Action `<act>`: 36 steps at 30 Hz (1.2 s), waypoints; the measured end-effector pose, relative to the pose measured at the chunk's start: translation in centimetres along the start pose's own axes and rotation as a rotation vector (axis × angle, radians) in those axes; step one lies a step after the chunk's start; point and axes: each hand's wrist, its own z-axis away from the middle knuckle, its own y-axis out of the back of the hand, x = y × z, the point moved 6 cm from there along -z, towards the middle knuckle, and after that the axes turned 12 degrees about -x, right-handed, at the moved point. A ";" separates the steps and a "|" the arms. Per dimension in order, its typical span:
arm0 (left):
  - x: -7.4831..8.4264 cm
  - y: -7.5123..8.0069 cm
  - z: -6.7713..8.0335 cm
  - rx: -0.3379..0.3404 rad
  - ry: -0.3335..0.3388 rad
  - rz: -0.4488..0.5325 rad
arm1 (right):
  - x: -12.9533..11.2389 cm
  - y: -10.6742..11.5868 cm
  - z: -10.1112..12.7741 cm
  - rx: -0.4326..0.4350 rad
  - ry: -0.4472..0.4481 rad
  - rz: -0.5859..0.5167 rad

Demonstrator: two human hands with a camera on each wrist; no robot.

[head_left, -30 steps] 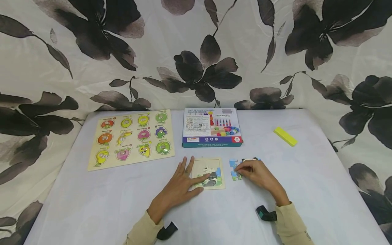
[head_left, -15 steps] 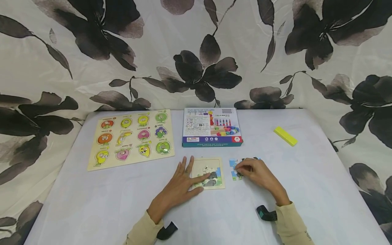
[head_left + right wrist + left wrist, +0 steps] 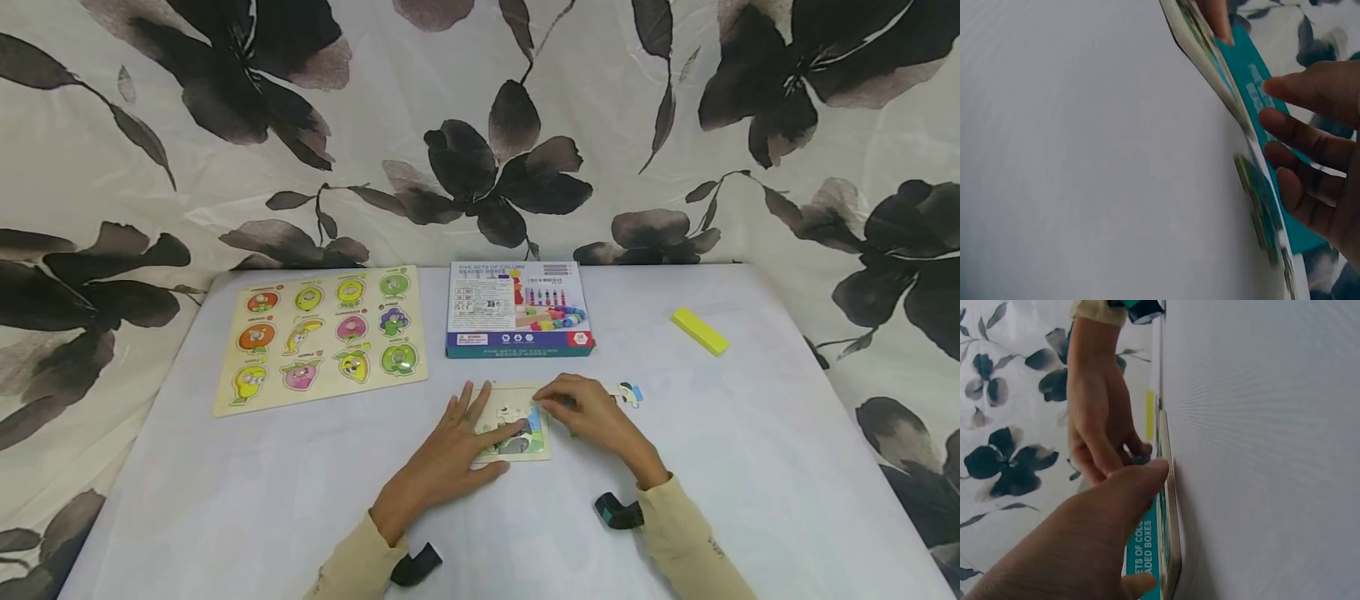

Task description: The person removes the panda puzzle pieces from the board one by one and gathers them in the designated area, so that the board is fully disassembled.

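Right fingers [image 3: 557,388] now at the puzzle board [image 3: 534,457]

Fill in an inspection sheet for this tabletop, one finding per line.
Surface: white-covered table.
Job's things: puzzle board with panda artwork, partly hidden by the left hand; loose pieces to its right, count unclear behind the right hand.
Clutter: fruit-picture board at left, printed box behind the puzzle board, yellow block at right.
Hands: left spread on the puzzle board; right at its upper right edge, whether pinching a piece is unclear.
Cables: nothing seen.
Surroundings: floral backdrop; black device by each wrist.
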 end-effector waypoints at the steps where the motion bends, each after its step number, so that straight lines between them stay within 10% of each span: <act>1: 0.1 0.0 -0.1 -0.001 -0.002 -0.005 | -0.2 -0.2 -0.3 -0.006 0.003 0.005; 36: 0.7 -0.1 -0.3 -0.011 -0.012 -0.061 | -1.7 -2.3 -2.6 -0.063 0.020 0.067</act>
